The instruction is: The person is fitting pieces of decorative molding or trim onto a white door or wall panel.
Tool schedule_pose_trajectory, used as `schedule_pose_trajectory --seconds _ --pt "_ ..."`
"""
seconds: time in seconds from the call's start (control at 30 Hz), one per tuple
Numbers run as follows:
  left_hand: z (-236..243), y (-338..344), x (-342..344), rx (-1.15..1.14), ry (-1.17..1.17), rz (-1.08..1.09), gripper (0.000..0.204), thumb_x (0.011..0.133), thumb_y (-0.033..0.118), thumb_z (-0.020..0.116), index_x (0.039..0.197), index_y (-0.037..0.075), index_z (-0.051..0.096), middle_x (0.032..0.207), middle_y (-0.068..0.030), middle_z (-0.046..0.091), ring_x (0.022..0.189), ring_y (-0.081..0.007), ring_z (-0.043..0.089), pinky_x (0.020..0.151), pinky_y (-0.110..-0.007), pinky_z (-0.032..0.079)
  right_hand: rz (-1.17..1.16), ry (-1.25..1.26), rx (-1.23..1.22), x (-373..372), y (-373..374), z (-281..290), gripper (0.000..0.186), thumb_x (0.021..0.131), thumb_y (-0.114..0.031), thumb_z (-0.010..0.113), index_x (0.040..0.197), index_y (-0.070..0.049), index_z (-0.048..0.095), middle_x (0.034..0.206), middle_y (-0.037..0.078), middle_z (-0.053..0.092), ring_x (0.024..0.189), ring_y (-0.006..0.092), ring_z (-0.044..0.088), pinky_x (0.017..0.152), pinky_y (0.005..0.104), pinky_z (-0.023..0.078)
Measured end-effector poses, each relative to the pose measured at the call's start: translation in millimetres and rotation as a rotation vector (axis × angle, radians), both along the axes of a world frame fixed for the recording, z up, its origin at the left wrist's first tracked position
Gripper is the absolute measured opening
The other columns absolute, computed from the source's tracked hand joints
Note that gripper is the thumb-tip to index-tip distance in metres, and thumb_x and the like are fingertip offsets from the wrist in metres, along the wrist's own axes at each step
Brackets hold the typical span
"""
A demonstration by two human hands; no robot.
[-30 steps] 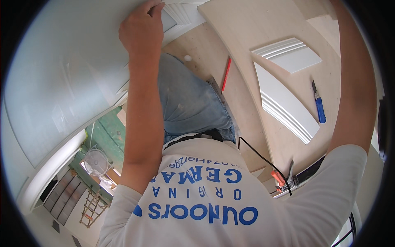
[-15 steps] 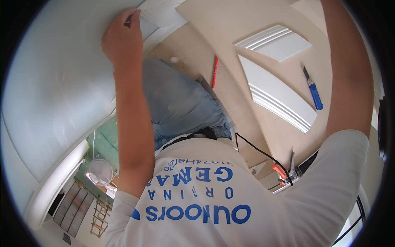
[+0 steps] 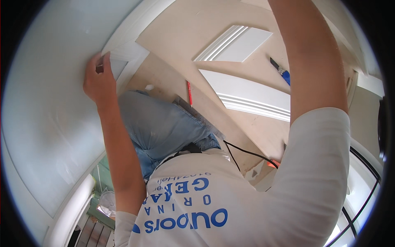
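Observation:
My left hand [image 3: 98,76] is pinched at the edge of a large pale panel [image 3: 45,107], beside a white moulding strip [image 3: 135,16]; whatever is between its fingers is too hidden to make out. My right forearm [image 3: 312,53] reaches out past the top edge, so that hand is out of view. Under that arm's side, two white grooved moulding pieces [image 3: 242,94] lie on a pale board [image 3: 164,33]. A blue-handled utility knife [image 3: 284,74] rests near them, partly hidden by the arm. A red pencil [image 3: 189,92] lies lower on the wood.
My jeans-clad leg [image 3: 156,119] is beside the board. A black cable [image 3: 251,151] runs to an orange-handled tool [image 3: 272,164], largely hidden by my sleeve. More black cables [image 3: 368,168] hang at the right. A round mesh fan [image 3: 106,199] shows below at left.
My view has turned, shifting the board and pieces leftward in the picture. My left hand appears lower and further left, still pinched by the panel's edge. The right sleeve covers more of the orange-handled tool.

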State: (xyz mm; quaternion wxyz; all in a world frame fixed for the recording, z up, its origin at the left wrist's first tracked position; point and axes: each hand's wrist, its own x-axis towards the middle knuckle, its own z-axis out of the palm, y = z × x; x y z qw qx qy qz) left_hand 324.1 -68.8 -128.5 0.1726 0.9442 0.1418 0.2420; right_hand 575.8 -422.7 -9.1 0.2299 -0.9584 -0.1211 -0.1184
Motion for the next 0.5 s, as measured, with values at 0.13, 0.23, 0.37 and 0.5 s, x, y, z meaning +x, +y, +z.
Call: schedule_pose_trajectory --seconds 0.13,0.23,0.37,0.5 --pt "-4.8 2.7 -0.4 0.024 -0.039 -0.019 0.023 0.095 0.035 0.075 0.104 0.015 0.077 0.090 0.0016 0.077 0.076 -0.0142 0.073 0.071 -0.031 0.056 0.028 0.081 0.040 -8.9 0.2 6.7 0.052 0.095 -0.049 0.071 0.116 -0.002 0.073 0.114 0.016 0.074 0.104 0.0283 0.069 0.094 0.0418 0.054" --pt "-7.9 4.7 -1.5 0.037 -0.027 -0.023 0.023 0.095 0.034 0.075 0.105 0.014 0.075 0.088 0.0023 0.076 0.074 -0.0139 0.073 0.069 -0.030 0.056 -0.024 0.094 0.043 -15.4 2.9 10.2 0.050 0.096 -0.047 0.071 0.117 -0.002 0.072 0.114 0.017 0.074 0.103 0.0287 0.069 0.093 0.0415 0.054" --pt "-12.9 6.8 1.2 0.012 -0.103 -0.077 0.024 0.094 0.032 0.077 0.106 0.012 0.073 0.086 0.0018 0.076 0.072 -0.0137 0.072 0.065 -0.030 0.056 -0.046 0.085 -0.003 -22.2 6.9 11.6 0.050 0.096 -0.046 0.070 0.119 -0.001 0.072 0.114 0.017 0.073 0.103 0.0304 0.068 0.093 0.0414 0.054" --pt "-17.9 9.5 1.7 -0.005 -0.148 -0.123 0.023 0.094 0.031 0.078 0.106 0.012 0.072 0.086 0.0011 0.076 0.070 -0.0139 0.072 0.064 -0.029 0.056 -0.067 0.068 -0.042 -27.8 8.3 10.1 0.048 0.095 -0.045 0.071 0.117 -0.002 0.072 0.112 0.018 0.073 0.103 0.0322 0.068 0.093 0.0428 0.053"
